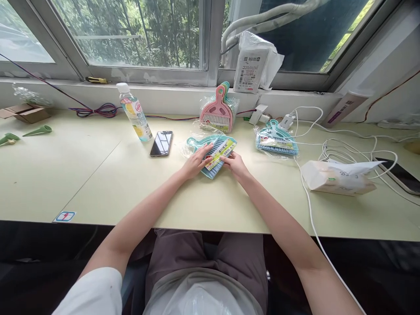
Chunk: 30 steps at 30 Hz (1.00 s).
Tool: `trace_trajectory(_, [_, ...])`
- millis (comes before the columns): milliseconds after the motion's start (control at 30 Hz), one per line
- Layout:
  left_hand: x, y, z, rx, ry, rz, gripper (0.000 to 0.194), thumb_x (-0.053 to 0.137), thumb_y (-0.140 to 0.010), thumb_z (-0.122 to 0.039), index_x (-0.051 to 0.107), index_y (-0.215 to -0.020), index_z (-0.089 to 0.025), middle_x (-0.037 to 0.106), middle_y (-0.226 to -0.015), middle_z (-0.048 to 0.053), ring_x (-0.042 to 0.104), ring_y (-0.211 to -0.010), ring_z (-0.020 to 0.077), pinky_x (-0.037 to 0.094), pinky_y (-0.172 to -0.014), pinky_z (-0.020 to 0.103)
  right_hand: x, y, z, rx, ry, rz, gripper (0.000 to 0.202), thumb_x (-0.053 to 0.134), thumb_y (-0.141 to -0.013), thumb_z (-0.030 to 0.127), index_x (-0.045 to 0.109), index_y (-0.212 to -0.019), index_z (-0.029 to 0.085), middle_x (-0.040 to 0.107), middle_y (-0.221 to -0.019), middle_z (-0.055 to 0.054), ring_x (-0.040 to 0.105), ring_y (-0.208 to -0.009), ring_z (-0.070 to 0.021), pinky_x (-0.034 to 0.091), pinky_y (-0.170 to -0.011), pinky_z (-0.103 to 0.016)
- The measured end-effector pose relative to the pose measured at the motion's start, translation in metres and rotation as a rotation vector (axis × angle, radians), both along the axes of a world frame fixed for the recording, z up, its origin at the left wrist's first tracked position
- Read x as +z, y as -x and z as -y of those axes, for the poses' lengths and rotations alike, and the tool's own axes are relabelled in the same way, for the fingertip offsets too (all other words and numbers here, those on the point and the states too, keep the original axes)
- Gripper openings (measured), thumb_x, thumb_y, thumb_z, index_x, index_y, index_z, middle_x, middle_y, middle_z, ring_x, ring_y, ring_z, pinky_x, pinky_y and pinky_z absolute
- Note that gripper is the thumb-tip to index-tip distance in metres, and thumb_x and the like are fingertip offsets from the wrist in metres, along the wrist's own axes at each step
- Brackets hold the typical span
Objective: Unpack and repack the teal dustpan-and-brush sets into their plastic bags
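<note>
A teal mini dustpan and brush set [215,144] lies tilted on the table in front of me, a yellow-green label [221,153] across it. My left hand [196,162] rests flat on its left part, fingers stretched out over the bristles and label. At the right edge, my right hand [235,164] has thumb and fingers closed on the label side of the set. Clear plastic wrap [187,148] shows by the handle. Behind it, a pink dustpan and brush set [218,111] leans upright against the wall. Another teal set [276,139] in clear plastic lies to the right.
Left of my hands are a phone [161,143] and a drink bottle [134,113]. A tissue pack [337,177], white cables [348,151] and a dark tablet-like device [398,175] occupy the right. Green pieces [38,130] and a cardboard box [26,113] lie far left.
</note>
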<state>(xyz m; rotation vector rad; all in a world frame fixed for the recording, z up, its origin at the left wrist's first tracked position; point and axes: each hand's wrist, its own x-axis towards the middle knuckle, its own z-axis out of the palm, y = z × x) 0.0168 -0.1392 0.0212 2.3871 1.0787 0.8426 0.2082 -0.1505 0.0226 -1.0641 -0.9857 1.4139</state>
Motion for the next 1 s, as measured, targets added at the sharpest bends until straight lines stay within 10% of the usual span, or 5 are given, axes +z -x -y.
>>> trace_trajectory(233, [0.002,-0.003,0.000,0.079,-0.093,0.128,0.045,0.032,-0.096,-0.044,0.053,-0.129,-0.022,0.054,-0.135,0.006,0.040,-0.133,0.0205,0.027,-0.113,0.041,-0.013,0.007,-0.004,-0.016,0.022,-0.077,0.020,0.070,-0.070,0.010,0.062,-0.086,0.017,0.072,-0.088,-0.003,0.068,-0.084,-0.0175,0.060,-0.079,-0.034])
trace_trajectory(400, [0.008,0.007,-0.003,0.597,-0.301,0.506,0.036,0.042,-0.093,-0.041,0.054,-0.121,-0.022,0.046,-0.139,0.007,0.034,-0.135,0.0201,0.014,-0.117,0.040,-0.011,0.010,-0.002,-0.077,-0.006,-0.147,0.021,0.071,-0.069,0.011,0.061,-0.086,0.018,0.071,-0.089,-0.003,0.069,-0.080,-0.0162,0.060,-0.076,-0.031])
trace_trajectory(533, [0.009,0.021,-0.015,0.897,-0.020,1.013,0.035,0.044,-0.092,-0.041,0.048,-0.121,-0.021,0.045,-0.137,0.009,0.037,-0.133,0.0184,0.023,-0.114,0.036,-0.009,0.009,-0.001,-0.085,-0.050,-0.234,0.019,0.072,-0.069,0.013,0.061,-0.085,0.017,0.071,-0.091,-0.003,0.068,-0.084,-0.0157,0.059,-0.083,-0.031])
trace_trajectory(700, [0.006,0.013,-0.019,0.388,0.588,1.350,0.046,0.041,-0.091,-0.052,0.043,-0.125,-0.022,0.055,-0.129,0.010,0.059,-0.112,0.0206,0.046,-0.097,0.036,-0.008,0.011,0.000,-0.103,-0.091,-0.275,0.026,0.076,-0.066,0.018,0.062,-0.087,0.018,0.070,-0.090,-0.002,0.067,-0.088,-0.0163,0.056,-0.088,-0.035])
trace_trajectory(1000, [0.003,-0.016,0.006,0.037,0.837,1.089,0.041,0.063,-0.081,-0.042,0.057,-0.113,-0.018,0.067,-0.112,0.008,0.062,-0.107,0.0245,0.053,-0.090,0.038,-0.009,0.013,0.000,-0.197,-0.081,-0.318,0.029,0.078,-0.062,0.020,0.061,-0.085,0.019,0.069,-0.089,-0.001,0.066,-0.089,-0.0165,0.056,-0.088,-0.036])
